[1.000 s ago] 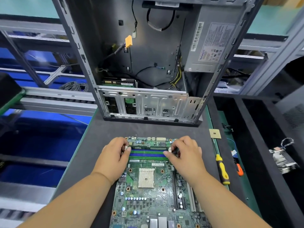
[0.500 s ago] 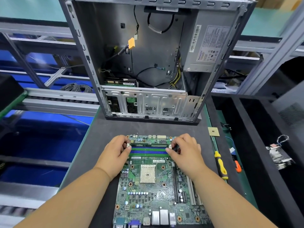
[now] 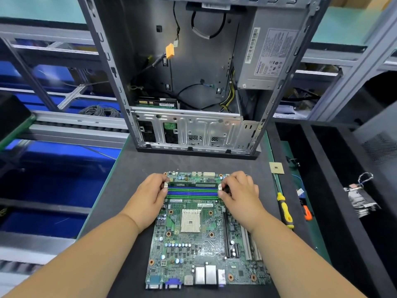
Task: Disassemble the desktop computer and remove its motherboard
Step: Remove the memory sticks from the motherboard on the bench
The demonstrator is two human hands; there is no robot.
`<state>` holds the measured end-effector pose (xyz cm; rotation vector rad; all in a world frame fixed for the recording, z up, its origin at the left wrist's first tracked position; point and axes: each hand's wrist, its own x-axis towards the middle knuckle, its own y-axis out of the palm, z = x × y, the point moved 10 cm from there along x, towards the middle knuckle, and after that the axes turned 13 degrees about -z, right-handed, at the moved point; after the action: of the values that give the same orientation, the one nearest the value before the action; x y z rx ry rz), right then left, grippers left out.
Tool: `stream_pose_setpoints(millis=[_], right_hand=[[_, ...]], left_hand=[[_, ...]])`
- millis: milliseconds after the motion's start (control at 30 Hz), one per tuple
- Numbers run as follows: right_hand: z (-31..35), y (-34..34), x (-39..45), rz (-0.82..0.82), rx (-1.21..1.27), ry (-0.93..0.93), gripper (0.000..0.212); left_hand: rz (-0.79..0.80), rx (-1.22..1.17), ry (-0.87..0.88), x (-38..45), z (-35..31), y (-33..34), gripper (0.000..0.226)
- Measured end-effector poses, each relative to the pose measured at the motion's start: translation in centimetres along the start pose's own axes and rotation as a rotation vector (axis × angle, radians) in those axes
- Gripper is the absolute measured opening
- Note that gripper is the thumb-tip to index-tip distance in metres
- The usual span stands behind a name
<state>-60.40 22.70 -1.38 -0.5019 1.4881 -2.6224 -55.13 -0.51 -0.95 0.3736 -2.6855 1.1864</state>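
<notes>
The green motherboard [image 3: 193, 244] lies flat on the dark mat, out of the open grey computer case [image 3: 199, 130] behind it. Blue and green memory slots [image 3: 192, 192] cross its far end, with a memory stick [image 3: 193, 185] seated in the farthest one. My left hand [image 3: 148, 196] pinches the white latch at the slots' left end. The white latch at the right end is pinched by my right hand [image 3: 238, 194]. An empty CPU socket [image 3: 190, 220] sits mid-board.
A power supply [image 3: 270, 59] and loose cables stay inside the case. A loose CPU chip [image 3: 276, 168] lies on the mat's right side, a yellow-handled screwdriver [image 3: 284, 211] beside the mat edge. An orange tool [image 3: 306, 211] and a heatsink [image 3: 361, 198] lie in the black tray at right.
Both hands stay at the latches of the memory slots. The view has tilted down slightly, showing more of the board's near edge.
</notes>
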Motion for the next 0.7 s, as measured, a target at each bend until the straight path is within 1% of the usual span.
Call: stream_pose_setpoints(millis=[133,233,400,500,600,700], right_hand=[[-0.2,0.1,0.0,0.006,0.008,-0.008,0.005],[-0.2,0.0,0.0,0.005,0.011,-0.009,0.005],[-0.4,-0.3,0.1,-0.014,0.068,0.032,0.003],[-0.4,-0.3,0.0,-0.025,0.076,0.038,0.007],[-0.4,-0.6,0.0,-0.048,0.078,0.046,0.010],[-0.4,-0.6,0.0,-0.050,0.081,0.042,0.005]], left_hand=[[0.004,-0.002,0.014,-0.1,0.2,0.1,0.022],[-0.002,-0.017,-0.008,-0.1,0.5,0.0,0.022],[-0.063,-0.041,-0.052,-0.3,0.7,-0.4,0.025],[-0.150,-0.051,-0.071,-0.4,0.8,-1.3,0.029],[-0.220,-0.010,-0.071,-0.4,0.7,-2.1,0.020],[-0.198,0.011,-0.063,-0.3,0.7,-1.9,0.015]])
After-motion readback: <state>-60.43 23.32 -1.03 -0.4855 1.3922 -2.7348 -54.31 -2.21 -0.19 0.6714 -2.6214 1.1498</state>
